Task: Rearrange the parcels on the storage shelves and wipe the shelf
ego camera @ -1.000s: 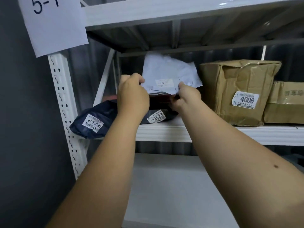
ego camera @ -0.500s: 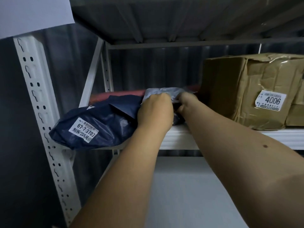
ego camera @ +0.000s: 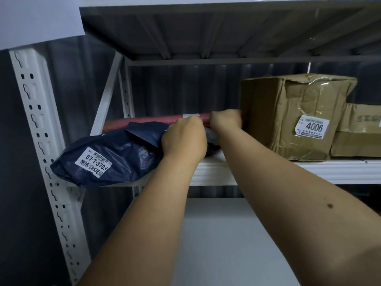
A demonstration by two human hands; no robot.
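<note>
On the middle shelf (ego camera: 268, 170) lies a navy plastic parcel (ego camera: 115, 153) labelled 67-7-3703, overhanging the left front edge. Behind it a red parcel (ego camera: 152, 121) lies along the back. A grey parcel (ego camera: 210, 135) shows only as a sliver between my hands, lying low on the other parcels. My left hand (ego camera: 183, 139) is curled on its near edge. My right hand (ego camera: 225, 120) is fisted at its far right end, touching the brown box. Most of the grey parcel is hidden by my hands.
A taped brown box (ego camera: 288, 116) labelled 4006 stands right of my hands, with a flatter cardboard box (ego camera: 358, 139) beside it. A white perforated upright (ego camera: 41, 131) frames the left side. A white paper sign (ego camera: 37, 17) hangs top left. The lower shelf (ego camera: 216, 234) shows below my arms.
The pale grey parcel I held upright a second ago has been laid down flat onto the navy and red parcels. Both hands dropped with it and moved toward the back.
</note>
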